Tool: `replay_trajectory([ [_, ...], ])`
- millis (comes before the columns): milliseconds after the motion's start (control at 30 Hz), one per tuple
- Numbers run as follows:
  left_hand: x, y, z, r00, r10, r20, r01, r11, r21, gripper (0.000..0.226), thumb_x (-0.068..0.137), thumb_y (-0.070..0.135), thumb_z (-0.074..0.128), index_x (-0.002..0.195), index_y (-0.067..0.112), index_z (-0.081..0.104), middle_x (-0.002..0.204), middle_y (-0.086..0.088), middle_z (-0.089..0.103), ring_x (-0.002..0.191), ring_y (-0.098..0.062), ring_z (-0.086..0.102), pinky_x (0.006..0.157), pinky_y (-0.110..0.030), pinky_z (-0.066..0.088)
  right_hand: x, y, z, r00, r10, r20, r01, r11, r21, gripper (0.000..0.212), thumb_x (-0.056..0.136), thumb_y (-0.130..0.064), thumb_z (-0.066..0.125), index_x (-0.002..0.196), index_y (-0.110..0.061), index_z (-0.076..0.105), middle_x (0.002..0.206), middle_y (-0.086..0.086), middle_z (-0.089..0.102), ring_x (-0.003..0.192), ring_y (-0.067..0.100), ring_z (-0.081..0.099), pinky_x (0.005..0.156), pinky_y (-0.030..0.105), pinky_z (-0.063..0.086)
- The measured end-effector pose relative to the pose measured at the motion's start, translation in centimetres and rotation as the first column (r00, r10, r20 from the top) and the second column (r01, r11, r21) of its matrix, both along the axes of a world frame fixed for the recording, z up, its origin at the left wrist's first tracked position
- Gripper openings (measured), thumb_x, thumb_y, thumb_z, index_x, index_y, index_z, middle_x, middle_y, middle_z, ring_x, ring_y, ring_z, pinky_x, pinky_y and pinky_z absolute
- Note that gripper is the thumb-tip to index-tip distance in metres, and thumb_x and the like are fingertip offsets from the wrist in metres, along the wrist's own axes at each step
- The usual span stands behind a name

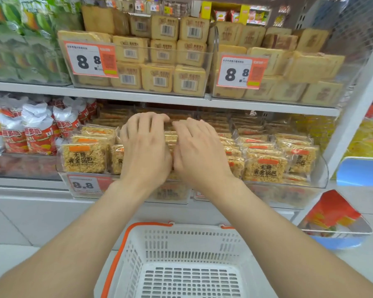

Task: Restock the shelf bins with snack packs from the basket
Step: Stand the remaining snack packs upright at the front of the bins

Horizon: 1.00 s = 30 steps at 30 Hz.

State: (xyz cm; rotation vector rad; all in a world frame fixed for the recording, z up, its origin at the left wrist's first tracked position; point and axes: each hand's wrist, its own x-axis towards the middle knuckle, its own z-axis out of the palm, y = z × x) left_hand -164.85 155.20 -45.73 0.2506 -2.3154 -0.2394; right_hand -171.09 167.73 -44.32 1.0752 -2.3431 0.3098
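Clear packs of golden rice-crisp snacks stand in rows in a transparent shelf bin on the lower shelf. My left hand and my right hand lie side by side on top of the middle rows, palms down, with the fingers spread and pressing on the packs. Their fingertips reach toward the back of the bin. More of the same packs stand at the bin's left end. Below my forearms sits the white plastic basket with an orange handle; I see no packs inside it.
The shelf above holds clear bins of beige cake packs with 8.8 price tags. Red-and-white snack bags fill the bin to the left. On the right are a white shelf post and a blue bin with an orange pack.
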Motion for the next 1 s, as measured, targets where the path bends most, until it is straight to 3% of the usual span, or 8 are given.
replay_trajectory([
  [100,-0.5,3.8,0.3,0.981,-0.106,-0.159,0.102,0.994,-0.034,0.046,0.083,0.011,0.041,0.124,0.009,0.059,0.123,-0.009,0.058,0.116,-0.034,0.049,0.096,-0.046,0.041,0.0,3.6,1.9,0.979,-0.197,0.057,0.192,0.978,0.081,0.036,0.092,-0.024,0.045,0.119,-0.011,0.064,0.118,0.009,0.066,0.116,0.033,0.058,0.098,0.042,0.042],
  [233,-2.0,8.0,-1.7,0.956,-0.284,0.076,0.293,0.938,-0.185,0.049,0.093,0.017,0.043,0.136,0.000,0.057,0.142,-0.017,0.056,0.135,-0.037,0.050,0.113,-0.049,0.041,-3.2,9.5,1.0,0.947,-0.316,0.063,0.313,0.948,0.054,0.038,0.095,-0.029,0.042,0.123,-0.015,0.063,0.119,0.007,0.068,0.119,0.031,0.057,0.104,0.045,0.040],
  [300,-3.1,9.3,-3.0,0.935,-0.249,0.252,0.311,0.916,-0.251,0.059,0.101,0.028,0.035,0.151,-0.001,0.047,0.161,-0.020,0.042,0.152,-0.037,0.036,0.125,-0.051,0.029,-5.5,12.1,-0.2,0.935,-0.345,0.084,0.346,0.938,0.005,0.044,0.099,-0.038,0.035,0.123,-0.017,0.066,0.121,0.006,0.070,0.123,0.031,0.057,0.108,0.048,0.040],
  [400,-5.0,10.5,-3.9,0.908,-0.121,0.400,0.269,0.903,-0.337,0.074,0.107,0.047,0.017,0.164,0.001,0.028,0.172,-0.018,0.024,0.161,-0.036,0.017,0.131,-0.054,0.014,-8.3,15.0,-1.7,0.920,-0.345,0.186,0.346,0.938,0.028,0.057,0.104,-0.047,0.024,0.142,-0.023,0.058,0.144,0.003,0.060,0.147,0.033,0.040,0.121,0.056,0.028],
  [500,-7.0,10.5,-3.5,0.896,-0.065,0.439,0.223,0.921,-0.319,0.084,0.102,0.058,0.006,0.166,0.005,0.023,0.172,-0.019,0.022,0.161,-0.037,0.016,0.131,-0.052,0.012,-9.6,15.6,-2.6,0.921,-0.318,0.226,0.296,0.947,0.126,0.068,0.103,-0.054,0.011,0.152,-0.026,0.049,0.157,0.006,0.050,0.156,0.034,0.025,0.125,0.057,0.021],
  [633,-8.8,10.6,-3.0,0.893,-0.022,0.450,0.158,0.951,-0.266,0.080,0.104,0.055,0.005,0.165,0.008,0.027,0.169,-0.018,0.031,0.158,-0.036,0.024,0.130,-0.050,0.016,-10.2,14.9,-2.4,0.898,-0.336,0.284,0.295,0.939,0.177,0.068,0.105,-0.052,0.010,0.159,-0.023,0.039,0.162,0.009,0.042,0.157,0.036,0.020,0.127,0.057,0.016],
  [867,-8.6,11.0,-3.2,0.910,-0.021,0.413,0.141,0.955,-0.262,0.072,0.103,0.054,0.018,0.151,0.009,0.047,0.158,-0.017,0.047,0.149,-0.036,0.039,0.125,-0.050,0.026,-10.6,14.6,-1.7,0.891,-0.320,0.323,0.291,0.947,0.135,0.052,0.106,-0.048,0.027,0.148,-0.028,0.051,0.153,0.013,0.045,0.144,0.037,0.037,0.119,0.057,0.026],
  [1000,-8.9,11.2,-1.5,0.883,-0.021,0.470,0.146,0.962,-0.232,0.074,0.102,0.062,0.015,0.142,0.012,0.053,0.149,-0.013,0.055,0.144,-0.033,0.043,0.121,-0.049,0.029,-11.6,16.4,-0.9,0.895,-0.383,0.230,0.421,0.895,-0.148,0.046,0.103,-0.041,0.032,0.125,-0.018,0.065,0.124,0.013,0.064,0.119,0.036,0.058,0.103,0.050,0.041],
])
